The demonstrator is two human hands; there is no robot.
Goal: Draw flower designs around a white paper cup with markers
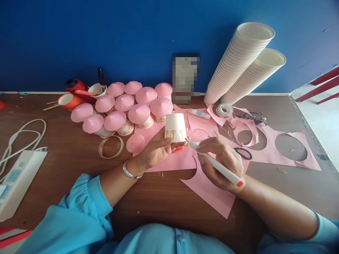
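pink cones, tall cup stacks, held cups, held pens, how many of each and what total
pink cones: 12, counting the one lying low in front
tall cup stacks: 2
held cup: 1
held pen: 1
total: 16

A long white plastic power strip (25, 185) lies at the left of the brown wood-grain tabletop (132, 201); a looped white cable (10, 143) lies just beside it; thin wooden sticks (51, 107) rest near a round orange cup (69, 101); a rectangular panel (185, 79), its face pixelated, stands upright before the deep-blue wall (106, 35); straight dark-red bars (317, 84) show at far right, above a pale floor (323, 120).
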